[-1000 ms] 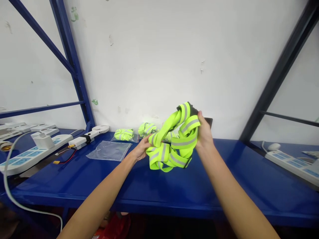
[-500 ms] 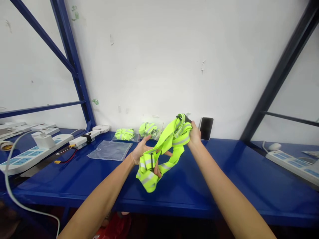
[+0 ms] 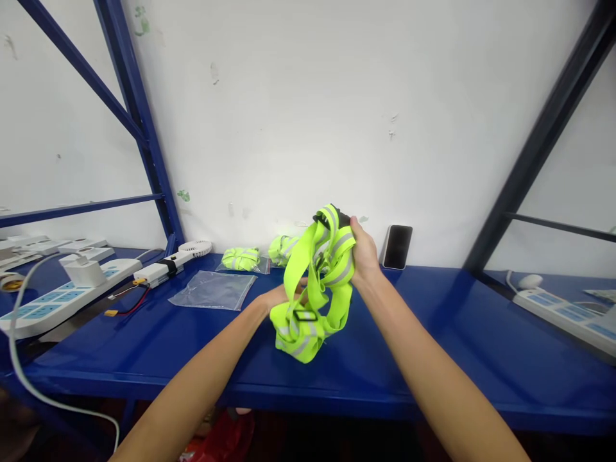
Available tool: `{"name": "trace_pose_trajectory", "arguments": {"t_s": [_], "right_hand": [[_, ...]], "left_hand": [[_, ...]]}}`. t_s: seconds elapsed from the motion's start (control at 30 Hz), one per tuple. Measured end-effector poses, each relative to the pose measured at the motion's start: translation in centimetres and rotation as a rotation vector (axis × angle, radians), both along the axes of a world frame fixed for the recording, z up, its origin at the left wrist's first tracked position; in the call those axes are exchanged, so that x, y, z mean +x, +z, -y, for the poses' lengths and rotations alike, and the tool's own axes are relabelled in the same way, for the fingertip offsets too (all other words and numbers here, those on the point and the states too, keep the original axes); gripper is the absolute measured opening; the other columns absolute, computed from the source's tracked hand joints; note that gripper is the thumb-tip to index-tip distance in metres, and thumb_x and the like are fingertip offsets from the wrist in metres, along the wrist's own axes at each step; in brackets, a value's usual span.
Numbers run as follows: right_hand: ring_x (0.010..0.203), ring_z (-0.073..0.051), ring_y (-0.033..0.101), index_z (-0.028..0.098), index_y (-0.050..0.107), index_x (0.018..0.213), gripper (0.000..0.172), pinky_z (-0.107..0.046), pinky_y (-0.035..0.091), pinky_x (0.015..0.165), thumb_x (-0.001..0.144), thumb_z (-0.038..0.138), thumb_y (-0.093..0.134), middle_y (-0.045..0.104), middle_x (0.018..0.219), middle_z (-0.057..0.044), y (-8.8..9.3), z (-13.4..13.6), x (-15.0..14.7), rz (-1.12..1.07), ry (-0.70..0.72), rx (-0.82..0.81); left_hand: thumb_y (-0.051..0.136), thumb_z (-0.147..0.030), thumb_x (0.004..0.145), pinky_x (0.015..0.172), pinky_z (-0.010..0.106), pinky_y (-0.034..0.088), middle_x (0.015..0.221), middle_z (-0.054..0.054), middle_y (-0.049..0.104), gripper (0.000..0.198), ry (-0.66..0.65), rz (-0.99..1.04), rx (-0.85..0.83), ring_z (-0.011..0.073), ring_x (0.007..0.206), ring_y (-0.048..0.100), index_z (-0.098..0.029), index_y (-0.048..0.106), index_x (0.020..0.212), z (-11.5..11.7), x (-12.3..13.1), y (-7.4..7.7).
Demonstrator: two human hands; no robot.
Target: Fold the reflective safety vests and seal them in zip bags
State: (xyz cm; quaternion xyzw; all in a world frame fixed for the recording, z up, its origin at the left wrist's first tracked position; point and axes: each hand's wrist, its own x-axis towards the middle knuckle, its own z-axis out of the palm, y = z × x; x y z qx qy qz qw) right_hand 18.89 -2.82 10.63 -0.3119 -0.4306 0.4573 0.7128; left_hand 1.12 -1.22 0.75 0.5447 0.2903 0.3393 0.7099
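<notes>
Bright yellow-green straps (image 3: pixel 308 269) with grey reflective stripes and black buckles hang in loops above the blue table (image 3: pixel 414 346). My right hand (image 3: pixel 364 253) grips their upper right part, near a black piece at the top. Behind the lower left loops is my left hand (image 3: pixel 283 295), its fingers mostly hidden by the straps. Two bundles of similar straps lie at the wall, one (image 3: pixel 241 258) on clear plastic and another (image 3: pixel 283 249) partly covered by the held straps. A flat clear plastic bag (image 3: pixel 213 290) rests left of my left hand.
A phone (image 3: pixel 398 247) leans on the wall. At left are a power strip (image 3: pixel 72 298) with a charger and cable, a white device (image 3: pixel 166 268) with wires and a small fan (image 3: pixel 196 248). Another power strip (image 3: pixel 568 317) lies at right. Blue frame posts rise on both sides.
My right hand has moved left and slightly up with the straps, bunching them closer together. My left hand's fingers, spread before, are now mostly behind the straps.
</notes>
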Motion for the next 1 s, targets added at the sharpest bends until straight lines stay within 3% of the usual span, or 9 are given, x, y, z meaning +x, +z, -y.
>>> {"name": "trace_pose_trajectory", "arguments": {"t_s": [0.13, 0.3, 0.37, 0.47, 0.57, 0.67, 0.83, 0.9, 1.0], "right_hand": [[0.063, -0.022, 0.063, 0.02, 0.059, 0.075, 0.042, -0.034, 0.051, 0.058, 0.077, 0.061, 0.057, 0.064, 0.059, -0.004, -1.2, -0.7, 0.2, 0.003, 0.131, -0.173], [0.06, -0.016, 0.06, 0.022, 0.057, 0.082, 0.032, -0.026, 0.049, 0.057, 0.073, 0.051, 0.065, 0.064, 0.068, 0.002, -3.2, -1.4, -0.9, -0.036, -0.12, -0.096], [0.063, -0.015, 0.06, 0.023, 0.056, 0.083, 0.032, -0.025, 0.049, 0.058, 0.073, 0.052, 0.063, 0.063, 0.068, 0.004, -3.8, -1.8, -1.6, -0.053, -0.195, -0.073], [0.069, -0.016, 0.062, 0.023, 0.055, 0.086, 0.033, -0.026, 0.051, 0.061, 0.076, 0.054, 0.058, 0.065, 0.074, 0.002, -4.1, -2.1, -2.8, -0.091, -0.196, -0.074], [0.076, -0.017, 0.065, 0.021, 0.058, 0.09, 0.036, -0.027, 0.052, 0.065, 0.078, 0.055, 0.055, 0.068, 0.082, -0.002, -3.5, -2.1, -3.9, -0.111, -0.166, -0.058], [0.078, -0.019, 0.065, 0.019, 0.062, 0.095, 0.04, -0.028, 0.053, 0.066, 0.078, 0.055, 0.057, 0.069, 0.085, -0.003, -2.6, -1.4, -4.3, -0.086, -0.081, 0.018], [0.093, -0.022, 0.065, 0.021, 0.067, 0.11, 0.039, -0.034, 0.052, 0.081, 0.074, 0.036, 0.068, 0.07, 0.099, -0.004, -1.6, 0.3, -2.2, 0.426, 0.284, 0.286], [0.109, -0.023, 0.06, 0.026, 0.069, 0.11, 0.032, -0.037, 0.048, 0.093, 0.079, 0.024, 0.062, 0.066, 0.114, -0.004, -1.6, 0.4, -0.8, 0.676, 0.266, 0.425], [0.126, -0.022, 0.048, 0.032, 0.07, 0.109, 0.045, -0.042, 0.04, 0.105, 0.078, 0.007, 0.048, 0.053, 0.134, -0.002, -2.3, -0.2, 1.3, 0.892, 0.101, 0.628]], "left_hand": [[0.065, -0.037, 0.077, 0.072, 0.03, 0.051, 0.09, 0.008, 0.07, 0.041, 0.207, 0.232, 0.025, 0.0197, 0.076, 0.066, -0.013, 0.063, 0.11, -1.6, -0.5, 1.1], [0.048, -0.068, 0.081, 0.092, 0.042, 0.046, 0.125, 0.012, 0.061, 0.075, 0.057, 0.504, 0.087, 0.0303, 0.109, 0.059, -0.021, 0.045, 0.139, -0.1, -1.4, 3.9], [0.055, -0.065, 0.079, 0.094, 0.042, 0.044, 0.13, 0.012, 0.058, 0.078, 0.031, 0.422, 0.112, 0.031, 0.115, 0.056, -0.022, 0.039, 0.143, 0.5, -0.8, 3.7], [0.071, -0.042, 0.076, 0.095, 0.037, 0.043, 0.125, 0.011, 0.062, 0.076, 0.047, 0.232, 0.178, 0.0275, 0.113, 0.058, -0.022, 0.039, 0.142, 0.7, 0.9, 2.4], [0.073, -0.039, 0.075, 0.085, 0.038, 0.049, 0.103, 0.011, 0.071, 0.062, -0.014, 0.116, 0.19, 0.0258, 0.092, 0.066, -0.015, 0.054, 0.128, 1.0, 2.5, 1.7], [0.071, -0.044, 0.074, 0.066, 0.036, 0.051, 0.069, 0.009, 0.07, 0.042, -0.025, 0.032, 0.182, 0.0223, 0.063, 0.065, -0.009, 0.068, 0.096, 1.6, 2.7, 2.2], [0.069, -0.04, 0.075, 0.052, 0.029, 0.046, 0.05, 0.004, 0.06, 0.03, 0.062, -0.076, 0.106, 0.0163, 0.047, 0.057, -0.012, 0.063, 0.064, 1.9, 1.3, 2.9], [0.066, -0.045, 0.078, 0.049, 0.026, 0.043, 0.046, 0.002, 0.054, 0.037, 0.01, -0.073, 0.043, 0.0128, 0.044, 0.053, -0.014, 0.058, 0.059, 1.6, 0.9, 2.7], [0.064, -0.05, 0.079, 0.045, 0.024, 0.038, 0.047, -0.002, 0.051, 0.039, -0.056, -0.01, -0.089, 0.0088, 0.039, 0.046, -0.015, 0.057, 0.062, 1.3, 0.9, 2.4]]}}
